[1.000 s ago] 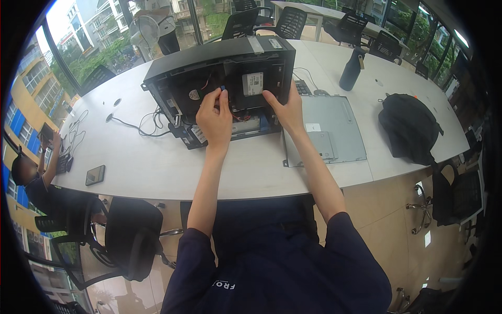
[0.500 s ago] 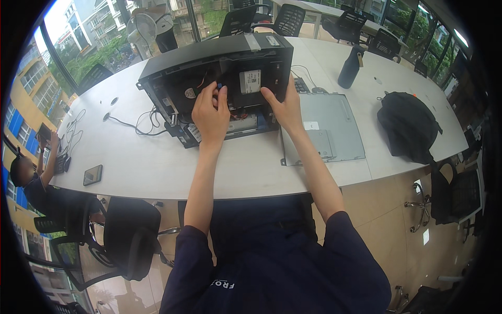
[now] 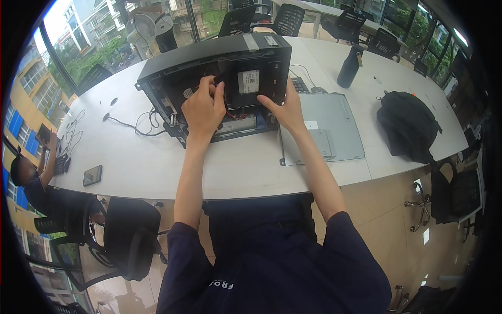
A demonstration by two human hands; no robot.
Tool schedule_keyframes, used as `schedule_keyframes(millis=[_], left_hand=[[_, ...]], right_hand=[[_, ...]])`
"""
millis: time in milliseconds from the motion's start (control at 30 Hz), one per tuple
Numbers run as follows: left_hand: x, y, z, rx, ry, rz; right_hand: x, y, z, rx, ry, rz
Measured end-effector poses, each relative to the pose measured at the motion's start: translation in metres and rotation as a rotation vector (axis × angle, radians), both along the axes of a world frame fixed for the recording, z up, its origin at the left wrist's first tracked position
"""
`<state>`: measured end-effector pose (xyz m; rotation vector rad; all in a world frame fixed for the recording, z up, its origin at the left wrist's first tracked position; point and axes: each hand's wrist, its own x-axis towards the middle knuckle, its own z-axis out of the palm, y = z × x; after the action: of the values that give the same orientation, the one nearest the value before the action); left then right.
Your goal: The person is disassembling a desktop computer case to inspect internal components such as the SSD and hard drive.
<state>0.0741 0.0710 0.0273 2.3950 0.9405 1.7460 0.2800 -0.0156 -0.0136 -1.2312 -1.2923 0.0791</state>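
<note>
A black desktop computer case [image 3: 172, 60] stands on the white table with its open side facing me, its inner parts showing. Inside it, my left hand [image 3: 203, 111] is closed, fingers curled together near some thin wires; whatever is between the fingertips is hidden. My right hand [image 3: 285, 110] grips the case at its right end, thumb on the inner face by a white-labelled drive [image 3: 248, 82] and fingers around the outer edge. Below the drive lies a silvery metal part [image 3: 240, 124] with red-orange wires beside it. A grey metal side panel [image 3: 340, 123] lies flat beneath my right forearm.
Dark cables [image 3: 138, 128] run left from the case. A phone [image 3: 92, 175] lies at the near left. To the right are a dark bottle [image 3: 349, 67] and a black bag [image 3: 409, 125]. Another person [image 3: 31, 175] sits at the far left; an office chair [image 3: 133, 238] stands by the table.
My left hand has shifted a little to the left inside the case, and the blue piece by its fingertips is out of sight. My right hand keeps its grip on the case.
</note>
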Motion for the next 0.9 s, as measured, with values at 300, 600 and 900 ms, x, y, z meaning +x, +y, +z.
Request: schedule_keyframes(millis=[300,600,900], left_hand=[[0.000,0.002,0.002,-0.011,0.036,0.015],[-0.006,0.002,0.015,-0.020,0.172,-0.052],[-0.007,0.009,0.022,0.038,0.214,-0.065]], right_hand=[[0.002,0.000,-0.001,-0.008,-0.032,0.017],[0.007,0.003,-0.008,0.003,-0.086,-0.034],[0.003,0.001,-0.003,0.013,-0.014,0.016]])
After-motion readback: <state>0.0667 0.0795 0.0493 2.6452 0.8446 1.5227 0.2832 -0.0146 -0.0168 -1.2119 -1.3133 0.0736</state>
